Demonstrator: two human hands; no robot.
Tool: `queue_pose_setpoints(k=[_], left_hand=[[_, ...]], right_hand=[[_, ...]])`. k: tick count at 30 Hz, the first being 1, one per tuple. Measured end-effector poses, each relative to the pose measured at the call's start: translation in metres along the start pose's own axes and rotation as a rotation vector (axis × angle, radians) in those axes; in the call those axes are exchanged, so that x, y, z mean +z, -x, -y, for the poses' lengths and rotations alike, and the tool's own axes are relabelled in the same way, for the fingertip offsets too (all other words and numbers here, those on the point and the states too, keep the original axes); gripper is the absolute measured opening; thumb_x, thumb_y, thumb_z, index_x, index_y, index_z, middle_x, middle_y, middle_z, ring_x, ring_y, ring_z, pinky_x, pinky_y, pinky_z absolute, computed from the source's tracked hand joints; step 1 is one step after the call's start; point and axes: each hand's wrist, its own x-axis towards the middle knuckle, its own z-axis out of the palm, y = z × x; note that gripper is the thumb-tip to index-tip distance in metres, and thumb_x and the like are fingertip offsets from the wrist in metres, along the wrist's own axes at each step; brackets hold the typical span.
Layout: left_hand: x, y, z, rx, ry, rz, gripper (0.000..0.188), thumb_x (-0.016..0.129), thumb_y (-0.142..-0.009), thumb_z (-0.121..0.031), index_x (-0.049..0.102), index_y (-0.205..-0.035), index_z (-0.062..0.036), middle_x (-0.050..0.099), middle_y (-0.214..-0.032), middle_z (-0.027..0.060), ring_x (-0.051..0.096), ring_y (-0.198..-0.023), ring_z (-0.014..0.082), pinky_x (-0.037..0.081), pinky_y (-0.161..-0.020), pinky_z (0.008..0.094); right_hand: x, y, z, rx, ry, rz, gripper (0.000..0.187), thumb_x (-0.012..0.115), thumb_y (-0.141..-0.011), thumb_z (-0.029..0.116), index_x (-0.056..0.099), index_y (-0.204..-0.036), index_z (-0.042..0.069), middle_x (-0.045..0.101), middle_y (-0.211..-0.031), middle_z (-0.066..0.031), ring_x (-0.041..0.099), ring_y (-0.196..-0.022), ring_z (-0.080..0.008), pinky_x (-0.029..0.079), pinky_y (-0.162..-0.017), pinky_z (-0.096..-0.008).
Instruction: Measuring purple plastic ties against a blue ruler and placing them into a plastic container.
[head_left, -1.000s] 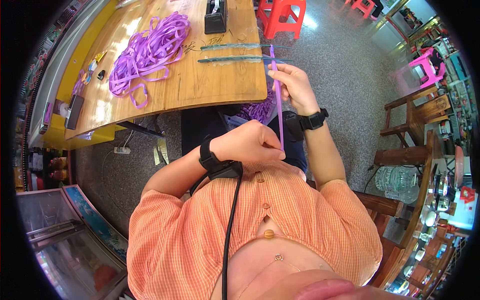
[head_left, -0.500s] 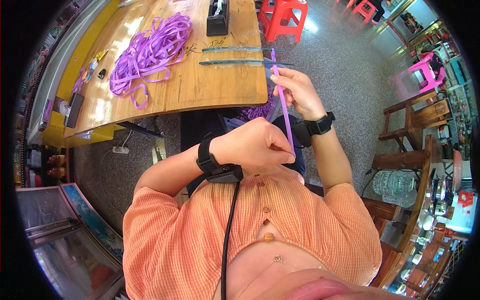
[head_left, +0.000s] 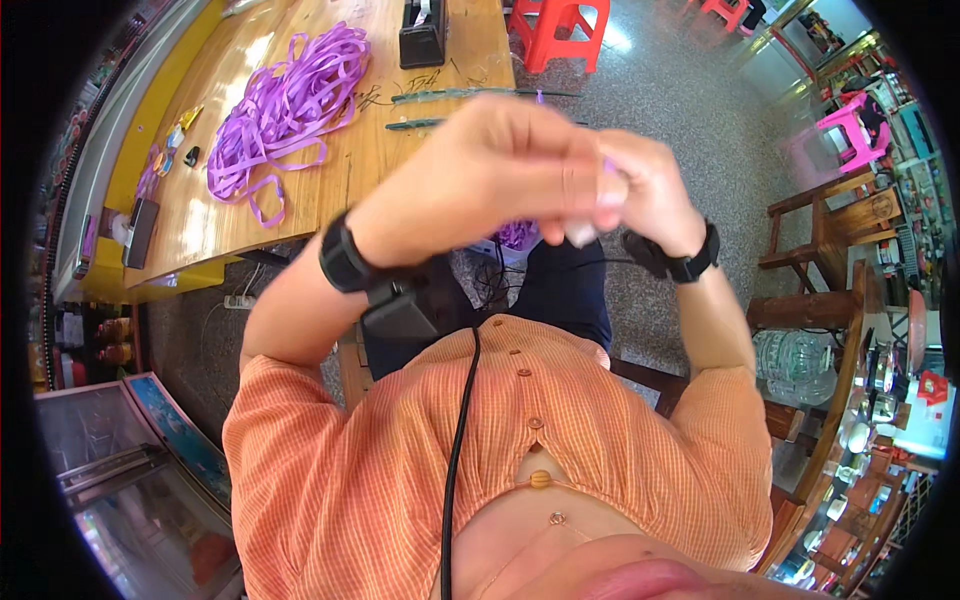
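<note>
My left hand (head_left: 500, 175) and my right hand (head_left: 655, 185) meet in front of the table's near right corner, blurred by motion. Both have their fingers pinched together. A bit of purple ribbon (head_left: 609, 165) shows between the fingertips; the rest of that strip is mostly hidden behind the hands. Beyond them, two thin dark green rods (head_left: 415, 97) stick out over the table edge under clear tape. My left hand covers much of the nearer rod. A little purple (head_left: 540, 97) shows at the farther rod.
On the wooden table (head_left: 350, 185) lie a big tangled heap of purple ribbon (head_left: 290, 110) and a black tape dispenser (head_left: 422, 40). A container with purple pieces (head_left: 517, 236) sits below the table edge. Red stools (head_left: 562, 32) stand beyond, a wooden chair (head_left: 815, 240) to the right.
My left hand has swung up and forward from near my chest to meet my right hand. The ribbon, stretched between both hands before, is now mostly hidden. My right hand has shifted slightly right and nearer.
</note>
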Motion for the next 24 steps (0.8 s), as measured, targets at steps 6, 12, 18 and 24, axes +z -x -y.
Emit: queue_pose_setpoints(k=[6, 12, 18, 24], left_hand=[[-0.046, -0.058, -0.038, 0.21, 0.124, -0.003, 0.018, 0.062, -0.096, -0.011, 0.063, -0.111, -0.0002, 0.066, -0.085, 0.0007, 0.057, -0.067, 0.0069, 0.047, -0.058, 0.0214], [-0.144, -0.104, 0.043, 0.354, -0.278, -0.434, 0.035, 0.068, -0.094, -0.019, 0.062, -0.126, -0.0056, 0.071, -0.089, 0.0048, 0.068, -0.076, 0.0145, 0.053, -0.065, 0.0223], [-0.122, -0.108, 0.078, 0.202, -0.915, -0.465, 0.027, 0.067, -0.088, -0.028, 0.074, -0.103, -0.0062, 0.073, -0.088, 0.0109, 0.072, -0.08, 0.0213, 0.055, -0.074, 0.0312], [-0.133, -0.114, 0.108, 0.126, -1.004, -0.278, 0.024, 0.063, -0.087, -0.027, 0.075, -0.1, -0.0099, 0.072, -0.09, 0.0121, 0.068, -0.087, 0.0305, 0.053, -0.08, 0.0381]], right_hand=[[-0.025, -0.075, -0.055, -0.025, 0.267, -0.113, 0.018, 0.064, -0.096, 0.022, 0.074, -0.107, 0.012, 0.069, -0.073, -0.0072, 0.068, -0.069, -0.0148, 0.053, -0.062, -0.0304], [0.0, -0.129, -0.104, 0.315, 0.323, 0.093, 0.02, 0.067, -0.091, 0.025, 0.073, -0.101, 0.009, 0.07, -0.082, -0.0103, 0.068, -0.076, -0.0192, 0.053, -0.069, -0.0318], [0.032, -0.125, -0.177, 0.305, 0.292, 0.087, 0.023, 0.065, -0.091, 0.027, 0.069, -0.085, 0.004, 0.064, -0.069, -0.012, 0.061, -0.061, -0.0211, 0.048, -0.06, -0.034], [0.047, -0.114, -0.187, 0.379, 0.236, 0.155, 0.03, 0.068, -0.088, 0.032, 0.066, -0.08, 0.003, 0.062, -0.067, -0.0123, 0.059, -0.059, -0.022, 0.046, -0.059, -0.0366]])
